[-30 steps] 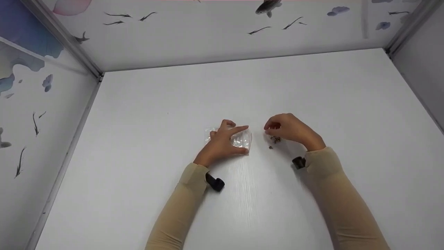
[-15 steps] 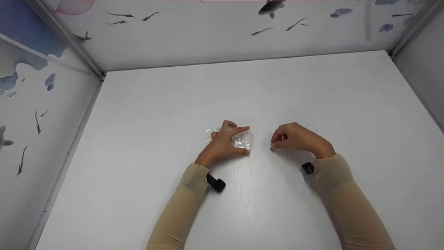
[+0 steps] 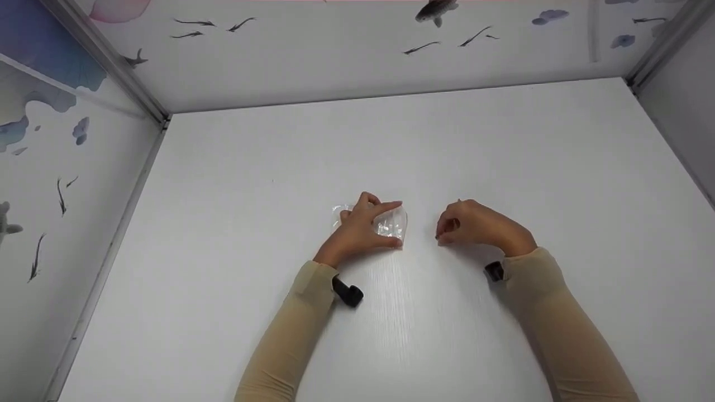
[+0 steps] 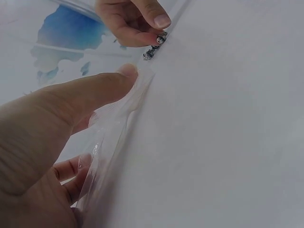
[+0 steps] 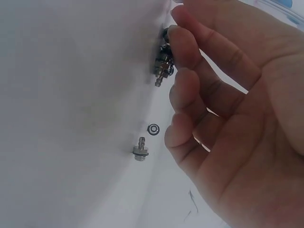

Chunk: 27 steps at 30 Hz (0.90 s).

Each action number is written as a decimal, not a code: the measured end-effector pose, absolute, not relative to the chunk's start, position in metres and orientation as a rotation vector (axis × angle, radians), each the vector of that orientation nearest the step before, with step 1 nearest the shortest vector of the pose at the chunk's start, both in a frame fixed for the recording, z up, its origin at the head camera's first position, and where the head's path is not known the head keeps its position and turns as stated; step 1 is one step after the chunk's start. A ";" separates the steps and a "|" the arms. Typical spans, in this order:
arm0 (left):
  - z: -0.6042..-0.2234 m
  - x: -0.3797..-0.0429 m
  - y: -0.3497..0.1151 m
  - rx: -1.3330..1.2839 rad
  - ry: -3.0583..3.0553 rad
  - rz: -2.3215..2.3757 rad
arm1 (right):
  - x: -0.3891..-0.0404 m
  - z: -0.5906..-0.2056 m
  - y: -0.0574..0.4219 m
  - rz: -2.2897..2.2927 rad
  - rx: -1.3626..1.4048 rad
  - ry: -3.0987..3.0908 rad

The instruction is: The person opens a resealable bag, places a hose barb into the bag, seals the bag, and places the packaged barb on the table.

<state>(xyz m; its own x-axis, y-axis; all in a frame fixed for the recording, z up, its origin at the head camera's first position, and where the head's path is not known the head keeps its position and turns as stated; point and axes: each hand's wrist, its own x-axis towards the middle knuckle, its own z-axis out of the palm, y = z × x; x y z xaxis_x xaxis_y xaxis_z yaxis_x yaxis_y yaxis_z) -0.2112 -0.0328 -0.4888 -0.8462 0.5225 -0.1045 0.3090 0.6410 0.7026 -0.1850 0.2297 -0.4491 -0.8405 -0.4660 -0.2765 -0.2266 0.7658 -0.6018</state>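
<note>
At the tips of the right hand (image 3: pixel 475 223), curled with thumb and index close together, right by a cluster of small metal fittings (image 5: pixel 164 62) on the white table (image 3: pixel 391 324); cannot tell whether pinching one. Seems to be at the picking-up step, probably calling next for a sure pinch on small, roll-prone pieces. Shiny, barbed, dark-ringed; nearby, two loose fittings (image 5: pixel 140 152), one seen end-on. Farther left, under the left hand (image 3: pixel 357 233), spread wide from thumb to index, a clear, crinkled plastic bag (image 3: pixel 391 226).
</note>
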 end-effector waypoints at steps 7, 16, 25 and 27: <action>-0.489 -0.210 -0.033 0.632 2.575 1.014 | -0.184 -0.449 0.229 -0.787 -0.523 2.555; -0.488 -0.210 -0.032 0.742 2.591 0.965 | -0.184 -0.453 0.228 -0.785 -0.546 2.593; -0.490 -0.211 -0.031 0.717 2.593 0.971 | -0.184 -0.453 0.225 -0.727 -0.540 2.615; -0.490 -0.210 -0.032 0.716 2.587 0.981 | -0.184 -0.453 0.225 -0.718 -0.555 2.621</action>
<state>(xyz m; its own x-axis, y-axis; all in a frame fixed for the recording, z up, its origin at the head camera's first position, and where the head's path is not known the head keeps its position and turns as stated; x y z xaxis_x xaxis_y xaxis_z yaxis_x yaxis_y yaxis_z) -0.2104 -0.0316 -0.4896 -0.8371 0.5404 -0.0849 0.3483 0.6461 0.6791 -0.1840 0.2245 -0.4531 -0.8558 -0.4587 -0.2393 -0.2727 0.7930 -0.5447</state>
